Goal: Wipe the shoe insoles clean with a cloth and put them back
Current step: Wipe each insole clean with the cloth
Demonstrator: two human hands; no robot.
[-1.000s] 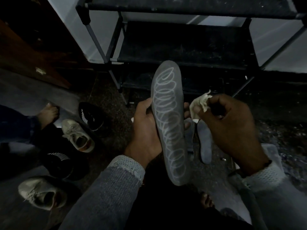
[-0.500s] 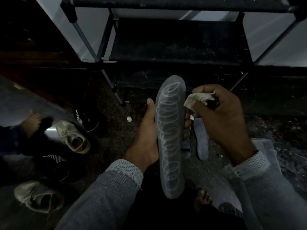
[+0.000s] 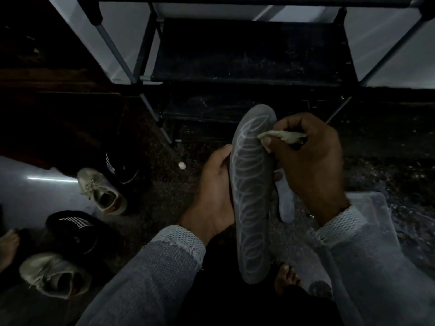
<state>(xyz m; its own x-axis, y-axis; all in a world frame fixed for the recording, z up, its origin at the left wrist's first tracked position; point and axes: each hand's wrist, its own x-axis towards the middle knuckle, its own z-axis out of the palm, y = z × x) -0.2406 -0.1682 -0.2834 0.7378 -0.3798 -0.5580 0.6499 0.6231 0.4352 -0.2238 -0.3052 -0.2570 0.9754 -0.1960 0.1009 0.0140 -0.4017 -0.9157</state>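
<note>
Pale, worn sneakers lie on the dim floor at the far left: one sneaker [image 3: 53, 277] near the bottom corner, another pale sneaker [image 3: 103, 191] further up. Between them sits a black shoe [image 3: 74, 229] with white stripes, and a second black shoe [image 3: 120, 169] rests just beyond the upper sneaker. A bare foot [image 3: 7, 245] shows at the left edge. A small white cap-like object [image 3: 181, 165] lies on the speckled floor [image 3: 164, 189], too small to identify. Behind stands a dark metal-framed shoe rack [image 3: 247, 55].

Moving to the middle, the left hand [image 3: 215, 191] grips the grey insole [image 3: 253, 196] along its left edge, thumb curled onto the front, holding it upright with the toe end pointing away. Looping pale lines run down its face. The right hand [image 3: 308, 161] pinches a crumpled pale cloth [image 3: 282, 136] between thumb and fingers, the cloth's tip touching the insole near its toe end. Just behind the right hand a second insole [image 3: 286, 203] lies on the floor. A translucent plastic lid or tub [image 3: 372, 208] sits at the right, under the grey sleeve.
</note>
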